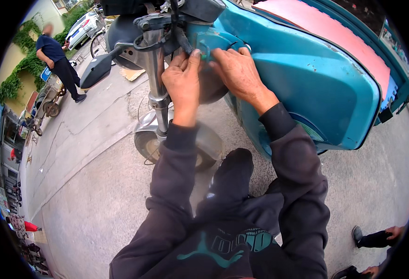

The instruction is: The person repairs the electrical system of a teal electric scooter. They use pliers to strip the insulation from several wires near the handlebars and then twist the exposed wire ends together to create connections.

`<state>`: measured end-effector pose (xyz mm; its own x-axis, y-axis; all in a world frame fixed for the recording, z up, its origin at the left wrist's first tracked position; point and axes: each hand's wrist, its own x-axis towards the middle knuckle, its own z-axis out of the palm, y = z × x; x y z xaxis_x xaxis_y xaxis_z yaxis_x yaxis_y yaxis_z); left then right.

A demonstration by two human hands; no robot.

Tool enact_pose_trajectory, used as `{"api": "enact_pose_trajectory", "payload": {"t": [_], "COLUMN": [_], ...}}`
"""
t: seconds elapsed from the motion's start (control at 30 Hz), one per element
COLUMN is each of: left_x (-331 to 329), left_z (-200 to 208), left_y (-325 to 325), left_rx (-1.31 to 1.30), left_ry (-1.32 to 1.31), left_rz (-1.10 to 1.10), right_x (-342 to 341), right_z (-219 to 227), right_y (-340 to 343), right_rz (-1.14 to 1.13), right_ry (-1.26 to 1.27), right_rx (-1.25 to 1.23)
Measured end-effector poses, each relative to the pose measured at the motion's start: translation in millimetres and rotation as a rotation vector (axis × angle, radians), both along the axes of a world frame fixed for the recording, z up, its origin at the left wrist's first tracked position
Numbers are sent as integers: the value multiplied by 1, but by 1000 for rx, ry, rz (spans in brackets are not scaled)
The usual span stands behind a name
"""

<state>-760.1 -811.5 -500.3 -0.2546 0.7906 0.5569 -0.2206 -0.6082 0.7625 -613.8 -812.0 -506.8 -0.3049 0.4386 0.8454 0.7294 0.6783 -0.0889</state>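
Observation:
My left hand (184,86) is raised beside the front fork of a teal three-wheeled vehicle, its thumb and fingers pinched together at the top. Just above those fingertips hangs a dark cable (182,39) from the handlebar area. My right hand (241,74) is close by on the right, fingers curled in toward the left one in front of the teal body panel (307,88). A small greenish bit (204,56) shows between the two hands. What either hand pinches is too small and covered to name. The metal fork tube (154,69) stands just left of my left hand.
Below the fork is the front wheel's fender (209,146). A black mirror (97,69) sticks out to the left. Pink board (327,35) lies in the cargo bed. A person (57,60) stands at far left near a cart (50,108); another person's leg (374,239) shows at lower right.

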Motion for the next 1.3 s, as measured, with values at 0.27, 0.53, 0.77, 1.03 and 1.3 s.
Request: {"api": "enact_pose_trajectory", "payload": {"t": [0.27, 0.53, 0.77, 1.03, 1.3], "left_x": [-3, 10, 25, 0, 5], "left_z": [-7, 22, 51, 24, 24], "left_y": [9, -10, 4, 30, 13], "left_rx": [39, -47, -283, -190, -203], "left_ry": [123, 176, 753, 294, 199], "left_rz": [89, 272, 852, 492, 316], "right_x": [-10, -6, -4, 2, 4], "right_z": [0, -4, -9, -2, -23], "right_y": [4, 3, -2, 0, 9], "right_rz": [111, 232, 282, 305, -20], "right_ry": [184, 263, 346, 303, 114], "right_rx": [-78, -200, -55, -106, 311]}}
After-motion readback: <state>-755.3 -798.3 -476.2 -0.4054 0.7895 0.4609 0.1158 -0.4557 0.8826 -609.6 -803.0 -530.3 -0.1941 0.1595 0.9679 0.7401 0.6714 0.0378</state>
